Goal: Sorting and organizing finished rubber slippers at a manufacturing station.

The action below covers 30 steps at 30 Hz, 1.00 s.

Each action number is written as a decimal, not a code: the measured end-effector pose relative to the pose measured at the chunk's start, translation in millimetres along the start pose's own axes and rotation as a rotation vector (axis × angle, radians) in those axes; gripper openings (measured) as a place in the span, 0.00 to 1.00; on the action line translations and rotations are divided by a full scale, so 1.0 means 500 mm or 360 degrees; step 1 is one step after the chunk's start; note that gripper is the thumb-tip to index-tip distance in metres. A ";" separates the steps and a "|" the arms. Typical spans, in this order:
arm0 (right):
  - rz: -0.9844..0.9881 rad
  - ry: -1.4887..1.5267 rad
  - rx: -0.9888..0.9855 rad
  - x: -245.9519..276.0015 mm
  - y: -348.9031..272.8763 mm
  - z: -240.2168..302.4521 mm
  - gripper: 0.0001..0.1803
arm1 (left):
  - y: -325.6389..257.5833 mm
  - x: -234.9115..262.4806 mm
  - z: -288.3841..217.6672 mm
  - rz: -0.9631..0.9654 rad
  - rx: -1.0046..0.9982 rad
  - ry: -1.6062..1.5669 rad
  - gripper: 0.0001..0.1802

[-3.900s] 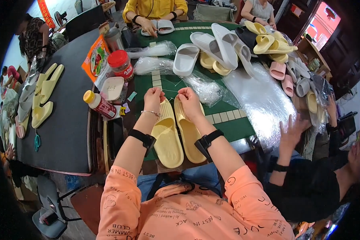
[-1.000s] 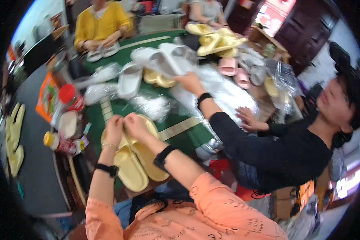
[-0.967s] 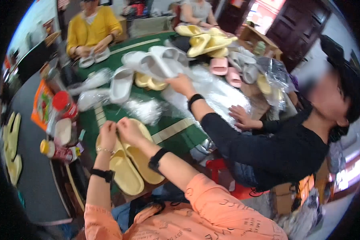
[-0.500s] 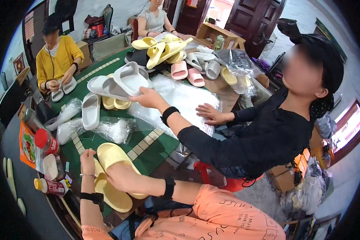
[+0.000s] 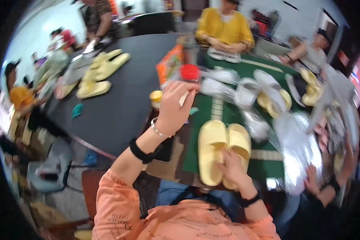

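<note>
A pair of pale yellow slippers lies side by side at the table's near edge, toes pointing away from me. My right hand is on their heel halves, fingers bent at the inner edges between the two; blur softens the fingertips. Farther off and to the left, my left hand reaches over the jars. Its thumb and fingers close around a small whitish container, mostly hidden by the hand. Just beyond it stands a jar with a red lid; a yellow-capped bottle is beside the wrist.
Grey slippers and clear plastic bags lie on the green table mat. A co-worker's hand is by a stack of plastic sheets. More yellow slippers are on the dark table at left.
My view has swung left. My left hand has left the yellow slippers and gone to the jars; my right hand stays at the slippers, which now lie flat together. The co-worker's grey slippers are put down.
</note>
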State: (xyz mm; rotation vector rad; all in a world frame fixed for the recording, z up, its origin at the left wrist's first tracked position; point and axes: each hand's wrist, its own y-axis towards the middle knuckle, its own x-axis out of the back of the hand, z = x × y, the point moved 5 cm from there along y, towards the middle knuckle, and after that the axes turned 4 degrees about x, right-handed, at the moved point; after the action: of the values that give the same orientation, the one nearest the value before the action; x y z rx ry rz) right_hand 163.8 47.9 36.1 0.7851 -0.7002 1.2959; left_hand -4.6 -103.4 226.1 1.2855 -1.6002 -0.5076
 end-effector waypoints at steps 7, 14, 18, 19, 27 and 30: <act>0.0148 -0.0152 -0.0031 -0.018 0.007 0.019 0.31 | -0.031 0.283 0.237 -0.0625 0.0427 0.0500 0.05; 0.0017 -0.0250 -0.0060 -0.029 0.007 0.027 0.29 | -0.136 0.431 0.666 0.0038 0.1168 0.1157 0.12; -0.0016 -0.0227 -0.0072 -0.021 0.012 0.021 0.29 | -0.130 0.458 0.765 -0.0277 0.1948 0.0637 0.20; -0.0037 -0.0230 -0.0084 -0.015 0.009 0.020 0.29 | -0.133 0.440 0.747 -0.0372 0.2464 0.0135 0.23; 0.0007 -0.0369 -0.0086 -0.026 0.002 0.016 0.28 | -0.176 0.462 0.862 -0.1211 0.2284 -0.1077 0.20; -0.0062 -0.0388 -0.0021 -0.020 0.000 0.030 0.28 | -0.199 0.487 0.943 -0.1532 0.1828 -0.1458 0.22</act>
State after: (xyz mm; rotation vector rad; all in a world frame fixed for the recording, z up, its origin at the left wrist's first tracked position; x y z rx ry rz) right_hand 162.0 30.1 36.3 0.9509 -0.8824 1.1703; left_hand -354.8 -473.9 48.1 3.0800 -1.9759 -0.8755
